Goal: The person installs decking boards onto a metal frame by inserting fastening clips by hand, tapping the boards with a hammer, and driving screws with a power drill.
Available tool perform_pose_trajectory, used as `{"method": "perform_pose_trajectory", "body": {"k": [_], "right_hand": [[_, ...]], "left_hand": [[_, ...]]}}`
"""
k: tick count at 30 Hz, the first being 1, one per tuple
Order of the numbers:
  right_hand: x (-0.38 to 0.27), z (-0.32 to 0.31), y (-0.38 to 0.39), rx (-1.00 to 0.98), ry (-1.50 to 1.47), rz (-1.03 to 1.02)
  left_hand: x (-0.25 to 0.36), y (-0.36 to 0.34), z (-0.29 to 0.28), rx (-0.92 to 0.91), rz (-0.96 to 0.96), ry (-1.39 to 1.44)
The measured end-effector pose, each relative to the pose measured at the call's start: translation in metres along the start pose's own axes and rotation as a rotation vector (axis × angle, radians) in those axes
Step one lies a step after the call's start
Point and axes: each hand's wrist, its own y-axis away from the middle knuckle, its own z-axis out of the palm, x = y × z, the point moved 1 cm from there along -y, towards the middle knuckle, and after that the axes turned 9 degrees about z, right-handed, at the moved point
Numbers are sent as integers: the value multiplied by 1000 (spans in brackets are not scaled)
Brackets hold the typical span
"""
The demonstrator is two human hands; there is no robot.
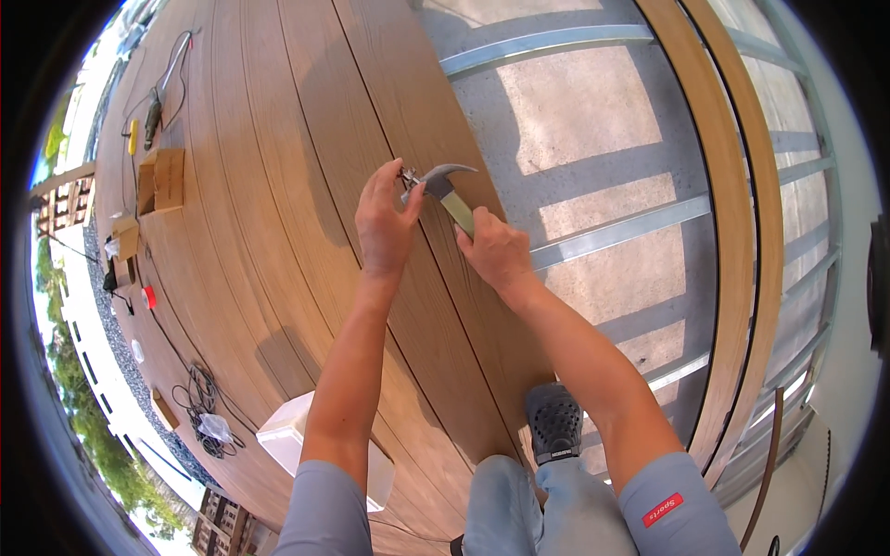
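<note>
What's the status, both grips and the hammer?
Right grip around hammer handle. Left grip holding small metal pieces beside hammer head. Exposed metal joists right of decking.

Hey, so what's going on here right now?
A person grips a hammer by its handle in the right hand. The left hand holds what look like small metal pieces beside the hammer's head. Both are above wooden deck boards, with bare metal beams to the right.
</note>
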Motion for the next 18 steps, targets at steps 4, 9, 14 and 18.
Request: {"method": "perform_pose_trajectory", "body": {"k": [4,9,14,18], "right_hand": [[9,2,1,37,41,-8],[4,6,3,59,92,-51],[6,8,5,35,47,-10],[5,7,4,29,67,-29]], "left_hand": [[-8,-47,35,-32,136,33],[-46,-136,89,-214,187,-40],[-66,-191,140,-312,210,-139],[-92,-203,152,-409,136,-219]]}}
